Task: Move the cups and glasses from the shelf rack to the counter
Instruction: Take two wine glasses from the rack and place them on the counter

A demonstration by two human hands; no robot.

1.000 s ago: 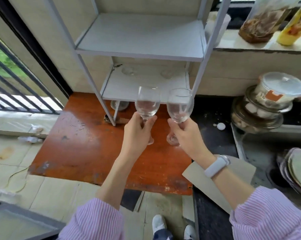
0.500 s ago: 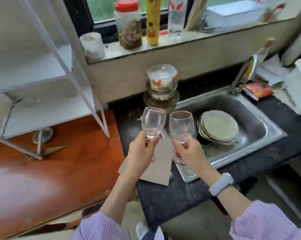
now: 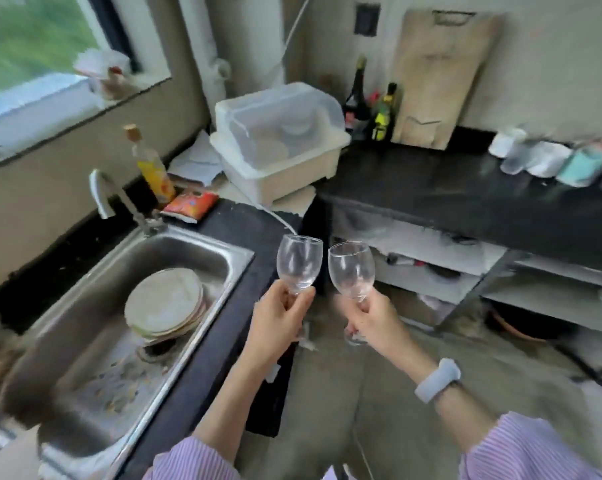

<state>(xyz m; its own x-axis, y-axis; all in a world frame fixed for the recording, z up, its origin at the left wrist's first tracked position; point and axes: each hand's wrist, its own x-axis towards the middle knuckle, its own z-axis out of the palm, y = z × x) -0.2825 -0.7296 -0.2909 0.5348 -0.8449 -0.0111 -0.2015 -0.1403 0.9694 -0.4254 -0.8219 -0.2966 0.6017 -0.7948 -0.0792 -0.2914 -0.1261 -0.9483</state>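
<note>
I hold two clear, empty wine glasses upright by their stems. My left hand (image 3: 278,320) grips the left wine glass (image 3: 299,263) over the corner of the black counter beside the sink. My right hand (image 3: 375,318) grips the right wine glass (image 3: 351,268) over the floor. The two bowls stand close together, a small gap between them. A black counter (image 3: 466,199) runs along the right wall, with several cups and glasses (image 3: 549,161) lined up at its far right. The shelf rack is out of view.
A steel sink (image 3: 126,306) with stacked plates (image 3: 164,303) lies at the left, with a tap (image 3: 102,192) behind it. A covered white dish rack (image 3: 279,143) sits in the corner. Bottles (image 3: 382,112) and a wooden cutting board (image 3: 438,81) stand against the wall. Open shelves (image 3: 431,265) run under the right counter.
My view has swung right, from the shelf rack over the orange table, past the sink, to the kitchen corner. Both hands have kept hold of the glasses and carried them along.
</note>
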